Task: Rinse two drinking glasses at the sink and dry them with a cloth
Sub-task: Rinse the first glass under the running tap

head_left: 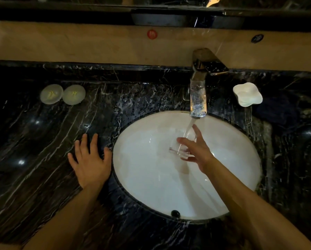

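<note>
Clear glass [180, 147] gripped by right hand [198, 150] under tap; left hand [89, 159] splayed flat.

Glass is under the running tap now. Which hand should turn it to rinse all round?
Probably right. The right hand already grips the glass under the faucet stream over the sink. The left hand lies flat and empty on the countertop, beside the basin.

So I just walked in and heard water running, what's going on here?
A person is rinsing a clear drinking glass in the right hand, held in the stream from the running faucet over the white sink. The left hand rests flat on the dark marble counter, holding nothing.
</note>
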Demonstrator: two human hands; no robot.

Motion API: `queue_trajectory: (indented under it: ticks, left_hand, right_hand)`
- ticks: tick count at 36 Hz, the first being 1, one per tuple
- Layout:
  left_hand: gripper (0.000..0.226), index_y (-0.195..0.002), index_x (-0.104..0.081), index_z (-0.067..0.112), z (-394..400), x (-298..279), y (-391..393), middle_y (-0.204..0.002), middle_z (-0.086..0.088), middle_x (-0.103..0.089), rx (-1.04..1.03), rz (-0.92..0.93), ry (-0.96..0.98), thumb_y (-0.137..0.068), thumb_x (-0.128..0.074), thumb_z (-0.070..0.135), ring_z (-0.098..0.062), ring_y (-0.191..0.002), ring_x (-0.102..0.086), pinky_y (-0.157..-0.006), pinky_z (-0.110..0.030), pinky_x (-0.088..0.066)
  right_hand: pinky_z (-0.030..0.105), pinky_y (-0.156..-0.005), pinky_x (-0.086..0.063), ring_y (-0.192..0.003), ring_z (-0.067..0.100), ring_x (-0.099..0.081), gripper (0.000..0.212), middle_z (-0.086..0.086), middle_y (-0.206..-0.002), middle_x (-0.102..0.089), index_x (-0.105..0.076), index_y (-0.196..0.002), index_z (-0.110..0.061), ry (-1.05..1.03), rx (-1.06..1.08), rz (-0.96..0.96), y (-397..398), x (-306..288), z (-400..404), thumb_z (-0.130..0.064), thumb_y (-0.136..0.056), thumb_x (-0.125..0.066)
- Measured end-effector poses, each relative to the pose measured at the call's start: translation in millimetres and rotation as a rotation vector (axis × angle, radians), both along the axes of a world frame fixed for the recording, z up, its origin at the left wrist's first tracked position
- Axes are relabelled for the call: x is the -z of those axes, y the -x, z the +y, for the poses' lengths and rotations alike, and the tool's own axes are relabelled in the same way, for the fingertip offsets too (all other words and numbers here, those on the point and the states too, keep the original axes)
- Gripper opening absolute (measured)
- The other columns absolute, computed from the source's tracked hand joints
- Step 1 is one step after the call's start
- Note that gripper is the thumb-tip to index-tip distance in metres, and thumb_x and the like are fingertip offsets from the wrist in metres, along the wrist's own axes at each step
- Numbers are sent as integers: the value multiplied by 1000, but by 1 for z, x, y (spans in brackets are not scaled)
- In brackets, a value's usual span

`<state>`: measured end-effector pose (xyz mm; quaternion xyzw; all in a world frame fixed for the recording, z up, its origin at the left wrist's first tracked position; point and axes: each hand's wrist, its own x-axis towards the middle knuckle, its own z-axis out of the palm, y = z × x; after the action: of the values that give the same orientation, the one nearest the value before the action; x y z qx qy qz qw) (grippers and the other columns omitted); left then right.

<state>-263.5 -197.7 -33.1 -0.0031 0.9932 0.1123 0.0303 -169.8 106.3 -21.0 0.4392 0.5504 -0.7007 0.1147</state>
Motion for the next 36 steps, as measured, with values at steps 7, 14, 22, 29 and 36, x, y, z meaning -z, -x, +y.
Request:
queue_trajectory:
  ticks: [7,14,22,29,36]
  left_hand:
    - [66,-152,-36,25,1,-1,1,-162,-8,-26,6,-4,7,-91,-34,51,-28,-151,-14,-119,-60,-8]
    - [65,-151,-37,24,0,0,0,-162,-9,-27,3,0,5,-92,-36,50,-29,-151,-15,-118,-61,-7]
    - [64,-150,-38,23,-1,2,0,-161,-9,-28,4,19,-5,-91,-38,48,-29,-151,-17,-118,-62,-9]
    - [64,-151,-37,25,-2,4,0,-162,-8,-27,3,19,12,-91,-37,49,-28,-151,-16,-119,-61,-9]
    - [64,-151,-37,25,-1,4,1,-162,-7,-28,-1,17,7,-91,-37,49,-27,-151,-17,-118,-61,-9]
  right_hand:
    - [32,-84,-51,-105,19,-61,109,-8,-113,-60,-19,-149,-40,-421,-179,66,9,-2,1,-24,-68,-90]
    - [24,-78,-41,-98,14,-54,95,-10,-116,-53,-33,-144,-30,-662,-257,75,9,-11,11,-25,-67,-90]
    - [47,-87,-57,-105,25,-58,68,2,-120,-56,-47,-121,-31,-308,-329,-40,8,-16,39,-11,-70,-87]
    - [31,-80,-56,-104,18,-56,72,-6,-121,-60,-53,-124,-27,-199,-239,188,9,-12,27,5,-68,-84]
    - [26,-87,-41,-113,15,-52,84,-3,-128,-57,-44,-138,-27,-616,-183,191,18,-7,15,-17,-68,-89]
